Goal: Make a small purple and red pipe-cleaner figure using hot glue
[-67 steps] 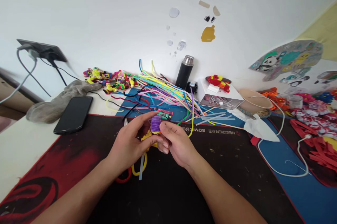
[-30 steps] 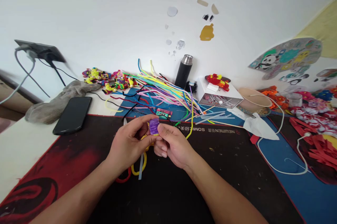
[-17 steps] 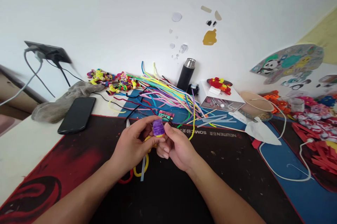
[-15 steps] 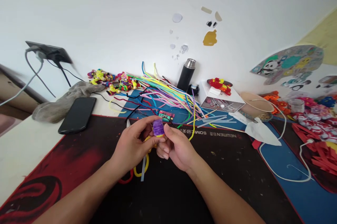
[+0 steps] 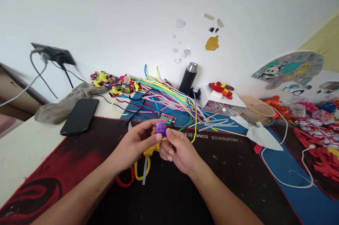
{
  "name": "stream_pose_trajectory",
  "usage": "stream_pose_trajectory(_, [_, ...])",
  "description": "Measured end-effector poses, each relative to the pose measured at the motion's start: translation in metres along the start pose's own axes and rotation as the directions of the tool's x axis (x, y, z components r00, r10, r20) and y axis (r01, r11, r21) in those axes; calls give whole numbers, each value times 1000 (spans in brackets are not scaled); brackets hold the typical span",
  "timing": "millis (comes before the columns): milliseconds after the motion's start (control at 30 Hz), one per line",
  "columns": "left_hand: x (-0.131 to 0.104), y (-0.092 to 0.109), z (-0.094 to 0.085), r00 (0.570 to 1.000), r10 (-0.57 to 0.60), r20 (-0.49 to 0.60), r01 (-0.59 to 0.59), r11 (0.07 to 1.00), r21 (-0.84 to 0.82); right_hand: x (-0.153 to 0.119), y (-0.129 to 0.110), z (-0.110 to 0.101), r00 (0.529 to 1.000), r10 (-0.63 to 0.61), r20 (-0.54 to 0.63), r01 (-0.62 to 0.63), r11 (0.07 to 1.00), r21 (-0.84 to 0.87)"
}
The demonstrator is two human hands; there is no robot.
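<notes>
A small fuzzy purple piece [image 5: 161, 129], which looks like wound pipe cleaner with a bit of yellow at its lower edge, is held up between both hands. My left hand [image 5: 136, 142] pinches it from the left, thumb in front and fingers behind. From the right, my right hand [image 5: 178, 149] grips its edge with the thumb, other fingers curled below. Under the hands lie scissors with red and yellow handles [image 5: 143, 174] and a yellow glue gun [image 5: 151, 150] with a translucent glue stick [image 5: 145, 170] poking out; both are partly covered.
Behind the hands spreads a heap of coloured pipe cleaners [image 5: 172, 94]. A black thermos [image 5: 188, 78] and a white drawer box [image 5: 222, 103] stand by the wall. A phone [image 5: 79, 116] lies left, small pipe-cleaner figures [image 5: 124, 85] behind it. A white cable [image 5: 280, 179] loops at right.
The purple piece has turned slightly in my fingers, and my left thumb has moved up onto its front. More of the yellow glue gun shows below. The view has shifted a little.
</notes>
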State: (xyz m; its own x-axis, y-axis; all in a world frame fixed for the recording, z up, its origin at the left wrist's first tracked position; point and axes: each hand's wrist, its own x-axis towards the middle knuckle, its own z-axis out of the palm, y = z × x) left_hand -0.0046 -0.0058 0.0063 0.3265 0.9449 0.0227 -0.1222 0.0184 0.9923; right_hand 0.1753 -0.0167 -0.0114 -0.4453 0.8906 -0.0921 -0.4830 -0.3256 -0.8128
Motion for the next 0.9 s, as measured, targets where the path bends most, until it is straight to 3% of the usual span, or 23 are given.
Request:
stream_pose_trajectory(300, [1,-8,6,985,150,-89,-135,978,158,4,5,-2,1000,-15,-25,15,1000,-11])
stream_pose_trajectory(467, [5,-20,9,966,215,-146,-186,964,190,6,8,-6,992,-70,-105,62,995,-81])
stream_pose_trajectory(700, [7,-12,-3,994,95,-58,-92,994,61,1,4,1,998,-43,-44,40,997,-73])
stream_pose_trajectory(900, [7,-9,-3,997,5,-77,-12,996,-83,1,1,1,997,-47,-63,40,992,-116])
